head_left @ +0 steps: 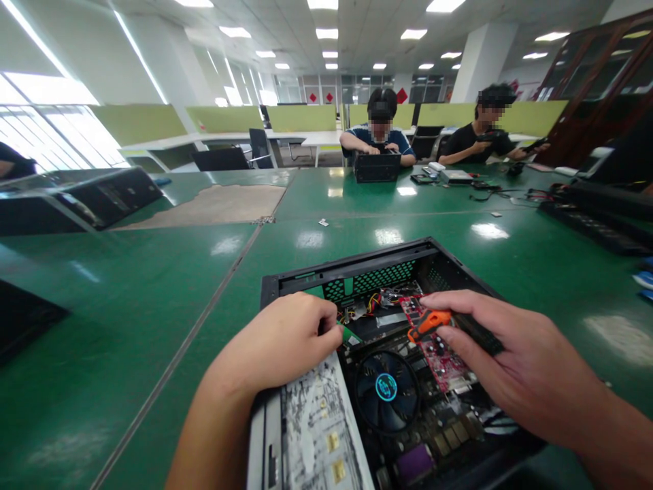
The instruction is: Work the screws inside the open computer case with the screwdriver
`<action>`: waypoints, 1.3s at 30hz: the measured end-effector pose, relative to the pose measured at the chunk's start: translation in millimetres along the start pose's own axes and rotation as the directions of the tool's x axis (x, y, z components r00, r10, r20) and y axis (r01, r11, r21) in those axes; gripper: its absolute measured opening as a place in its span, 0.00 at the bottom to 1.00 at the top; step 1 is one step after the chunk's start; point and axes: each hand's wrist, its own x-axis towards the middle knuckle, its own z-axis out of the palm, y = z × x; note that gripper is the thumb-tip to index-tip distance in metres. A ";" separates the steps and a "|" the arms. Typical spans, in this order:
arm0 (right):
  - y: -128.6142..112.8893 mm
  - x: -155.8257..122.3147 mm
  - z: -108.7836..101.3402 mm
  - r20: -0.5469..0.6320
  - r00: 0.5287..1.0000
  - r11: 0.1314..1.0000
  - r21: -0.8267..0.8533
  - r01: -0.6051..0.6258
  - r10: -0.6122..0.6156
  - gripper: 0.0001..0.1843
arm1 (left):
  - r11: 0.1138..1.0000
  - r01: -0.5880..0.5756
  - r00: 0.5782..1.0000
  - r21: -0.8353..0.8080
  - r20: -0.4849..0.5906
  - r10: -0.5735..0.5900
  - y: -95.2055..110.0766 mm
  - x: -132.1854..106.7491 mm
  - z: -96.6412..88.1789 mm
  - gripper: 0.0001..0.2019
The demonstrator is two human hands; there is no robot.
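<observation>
An open black computer case (352, 262) lies in front of me with its inside facing up. My left hand (300, 333) reaches over the case's metal drive cage (316, 429), fingers closed at a green memory stick (349, 334). My fingers partly hide that stick. My right hand (515, 354) is closed on an orange-and-black handled tool (429, 325); its working end cannot be made out. Beneath the tool is a red circuit card (441, 361). Between my hands sits a black cooling fan (386, 388) with a blue centre label. A purple connector (414, 464) shows near the bottom.
The case rests on a green table (204, 272) with a seam. Across it, one person (380, 139) works at another black case (377, 167); a second person (479, 133) sits to the right. More cases (109, 197) stand left; cables (492, 194) and parts lie right.
</observation>
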 end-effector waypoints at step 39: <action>-42.4 23.4 3.1 0.100 0.960 0.962 0.111 0.249 -0.261 0.18 | 1.000 0.002 1.000 -0.012 -0.010 -0.002 5.6 -1.4 -4.8 0.12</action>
